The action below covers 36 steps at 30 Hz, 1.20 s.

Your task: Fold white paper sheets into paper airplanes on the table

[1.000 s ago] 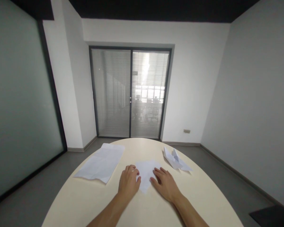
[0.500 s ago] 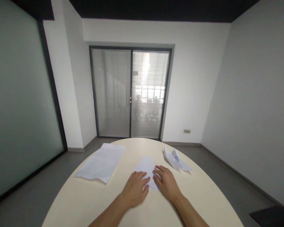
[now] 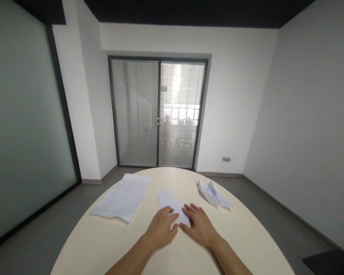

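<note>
Paper [image 3: 166,199] is white — table [image 3: 174,261] cream, floor [image 3: 61,215] seemingly grey.

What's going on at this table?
A person is handling a small white paper with both hands: the left hand and right hand are at its near part. It lies on the table. A larger sheet lies to the left, and a folded paper shape sits to the right.

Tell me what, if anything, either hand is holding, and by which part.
The left hand and right hand are at the near part of the small white paper, which lies on the table; whether either pinches it cannot be told.
</note>
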Tool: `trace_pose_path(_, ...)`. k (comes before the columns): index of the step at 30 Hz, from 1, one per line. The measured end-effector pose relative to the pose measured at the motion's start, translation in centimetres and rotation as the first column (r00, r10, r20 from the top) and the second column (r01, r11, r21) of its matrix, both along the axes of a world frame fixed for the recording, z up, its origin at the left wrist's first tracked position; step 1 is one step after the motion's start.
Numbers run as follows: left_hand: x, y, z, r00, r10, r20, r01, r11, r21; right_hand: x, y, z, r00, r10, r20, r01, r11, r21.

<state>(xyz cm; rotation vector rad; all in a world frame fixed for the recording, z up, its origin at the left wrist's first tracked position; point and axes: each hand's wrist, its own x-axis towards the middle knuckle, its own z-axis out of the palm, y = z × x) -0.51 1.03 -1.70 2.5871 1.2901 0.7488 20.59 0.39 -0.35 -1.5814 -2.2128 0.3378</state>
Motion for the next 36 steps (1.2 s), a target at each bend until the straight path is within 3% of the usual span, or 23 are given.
trace_pose_path(14, -0.4, 0.3, -1.1, 0.998, -0.023, -0.051, 0.023, 1.000, -0.008, -0.2, 0.2, -0.2, 0.999, 0.036, 0.031, -0.037, 0.998, 0.054)
trace_pose_path(23, -0.1, -0.2, 0.0, 1.000, 0.018, -0.018, -0.017, 0.998, 0.063, -0.4, 0.0, 0.3, 0.998, 0.060, 0.030, -0.062, 0.995, 0.077)
trace_pose_path(31, 0.3, 0.2, -1.0, 0.977, 0.200, -0.071, -0.200, 0.980, 0.017, -0.6, -0.2, 0.7, 0.995, 0.086, 0.047, -0.091, 0.989, 0.116)
trace_pose_path(36, 0.3, 0.1, -0.5, 0.965, 0.239, -0.108, -0.242, 0.970, -0.015, -0.3, -0.3, 0.6, 0.996, 0.084, 0.042, -0.088, 0.989, 0.119)
